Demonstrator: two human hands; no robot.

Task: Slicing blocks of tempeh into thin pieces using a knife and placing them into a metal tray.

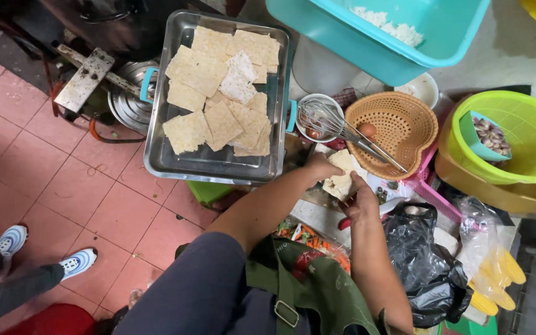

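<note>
While we look straight down from the head camera, our left hand (321,166) lies on the near-left corner of a pale slab of tempeh (340,175), its fingers curled down against the slab, and our right hand (360,203) sits at the slab's near edge with its fingers closed; it seems to grip a knife with a red handle (345,223), though the view there is crowded and we cannot be sure of the blade. The slab rests on a cluttered work surface just in front of us, between a steel tray (175,162) and a woven heart-shaped basket (404,124). The tray, to the left, holds many flat square slices of tempeh (221,93) laid in overlapping layers. A wire whisk (336,124) lies across a small white bowl (305,105) and the basket, and a brown egg (367,129) sits inside the basket. Above, a turquoise tub (342,43) holds something white; at the right, a lime-green bowl (522,124) sits in a yellow basin (497,192). A black plastic bag (426,260) lies beside our right forearm. On the pink tiled floor (63,198), another person's blue and white shoes (75,262) stand at the lower left.
</note>
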